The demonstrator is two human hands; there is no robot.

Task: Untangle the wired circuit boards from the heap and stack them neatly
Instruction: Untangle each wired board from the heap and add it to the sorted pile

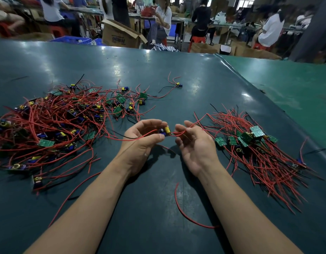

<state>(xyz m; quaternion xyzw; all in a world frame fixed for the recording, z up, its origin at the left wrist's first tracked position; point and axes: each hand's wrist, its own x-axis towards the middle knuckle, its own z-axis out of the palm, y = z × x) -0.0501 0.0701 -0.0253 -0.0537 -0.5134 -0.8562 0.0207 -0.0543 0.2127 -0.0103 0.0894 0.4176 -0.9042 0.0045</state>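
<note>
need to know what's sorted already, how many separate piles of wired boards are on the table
2. The tangled heap lies to the left; the sorted stack lies to the right. One board is held between the left hand and right hand; another stray board lies farther back.

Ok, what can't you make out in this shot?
- Head view: the board pinched in the left hand is mostly hidden behind its fingers.
- Tangled heap: cut off by the left edge; its board count is buried under wires.
- Carton print: too blurred to read.
</note>
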